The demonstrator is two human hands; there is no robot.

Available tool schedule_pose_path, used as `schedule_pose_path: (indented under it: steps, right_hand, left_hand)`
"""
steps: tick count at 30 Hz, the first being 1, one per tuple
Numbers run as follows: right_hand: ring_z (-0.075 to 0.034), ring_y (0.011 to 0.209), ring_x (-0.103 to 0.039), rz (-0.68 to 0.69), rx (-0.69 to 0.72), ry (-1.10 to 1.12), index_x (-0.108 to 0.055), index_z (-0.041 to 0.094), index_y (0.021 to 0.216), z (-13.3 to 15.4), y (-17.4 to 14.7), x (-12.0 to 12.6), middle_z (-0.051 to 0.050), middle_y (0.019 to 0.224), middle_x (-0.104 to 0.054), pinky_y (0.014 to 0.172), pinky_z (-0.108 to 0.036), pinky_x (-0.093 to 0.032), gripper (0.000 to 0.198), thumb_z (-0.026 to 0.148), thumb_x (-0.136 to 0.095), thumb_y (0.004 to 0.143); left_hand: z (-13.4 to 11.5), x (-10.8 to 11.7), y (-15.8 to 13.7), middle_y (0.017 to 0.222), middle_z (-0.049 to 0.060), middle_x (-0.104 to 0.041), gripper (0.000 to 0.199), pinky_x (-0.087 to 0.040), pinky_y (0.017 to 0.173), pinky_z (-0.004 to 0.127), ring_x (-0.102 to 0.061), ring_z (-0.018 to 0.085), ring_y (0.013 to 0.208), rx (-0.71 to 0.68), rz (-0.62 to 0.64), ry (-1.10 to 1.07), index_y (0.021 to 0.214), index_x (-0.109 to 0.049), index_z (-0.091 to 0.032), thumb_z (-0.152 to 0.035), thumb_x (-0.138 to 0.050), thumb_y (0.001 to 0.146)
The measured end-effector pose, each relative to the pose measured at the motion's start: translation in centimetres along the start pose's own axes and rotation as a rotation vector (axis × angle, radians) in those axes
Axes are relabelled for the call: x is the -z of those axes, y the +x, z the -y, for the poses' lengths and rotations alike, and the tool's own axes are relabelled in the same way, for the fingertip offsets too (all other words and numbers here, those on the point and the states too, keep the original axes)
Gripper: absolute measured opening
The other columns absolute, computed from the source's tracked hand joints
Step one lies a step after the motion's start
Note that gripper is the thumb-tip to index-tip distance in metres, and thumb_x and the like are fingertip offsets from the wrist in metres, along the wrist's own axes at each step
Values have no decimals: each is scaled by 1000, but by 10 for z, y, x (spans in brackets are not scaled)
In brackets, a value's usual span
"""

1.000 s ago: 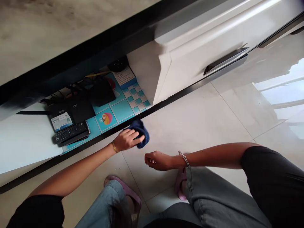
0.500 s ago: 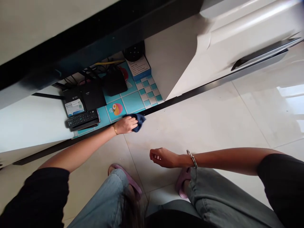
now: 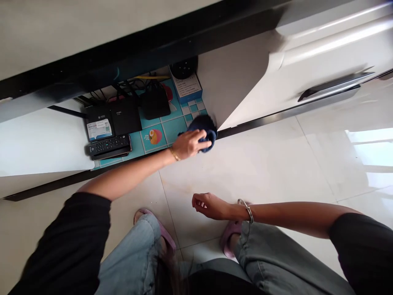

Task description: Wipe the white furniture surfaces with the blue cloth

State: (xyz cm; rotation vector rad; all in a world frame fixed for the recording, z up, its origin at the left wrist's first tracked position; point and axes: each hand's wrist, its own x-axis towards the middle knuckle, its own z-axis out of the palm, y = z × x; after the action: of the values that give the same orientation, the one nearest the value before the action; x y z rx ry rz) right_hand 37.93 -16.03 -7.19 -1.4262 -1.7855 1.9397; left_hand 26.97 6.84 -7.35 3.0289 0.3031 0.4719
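Observation:
My left hand (image 3: 189,144) grips a dark blue cloth (image 3: 204,126) at the front right corner of the shelf. The cloth lies over part of the blue and white checked shelf liner (image 3: 175,129). Its far edge is close to the white side panel (image 3: 236,73). My right hand (image 3: 210,205) hangs above the floor with its fingers curled in; nothing shows in it. A silver bangle (image 3: 248,211) is on that wrist.
On the shelf stand a black router (image 3: 123,116), a smaller black box (image 3: 155,100), remote controls (image 3: 110,146) and a blue-white box (image 3: 188,90) under a round black device (image 3: 184,69). Cables run behind. A drawer handle (image 3: 334,87) juts out at right.
My left hand has slid the cloth rightward along the shelf's front to the corner by the side panel. My right hand has stayed nearly where it was.

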Motion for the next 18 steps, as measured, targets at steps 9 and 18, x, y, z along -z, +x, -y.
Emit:
schedule_pose_path:
  steps: [9, 18]
  right_hand:
    - [-13, 76, -64, -24, -24, 34, -65, 16, 95, -11, 1, 4, -6, 88, -74, 69, -23, -46, 11, 11, -56, 90]
    - [-13, 78, -64, -43, 51, 20, -65, 16, 99, -7, 20, 15, -7, 90, -74, 71, -24, -47, 12, 13, -56, 92]
  left_hand:
    - [56, -21, -5, 167, 13, -38, 57, -26, 127, 62, -29, 36, 157, 202, 239, -169, 152, -52, -23, -28, -61, 96]
    - [47, 24, -126, 164, 16, -43, 60, -42, 122, 54, -39, 34, 154, 259, 260, -9, 158, -42, -14, -23, -50, 99]
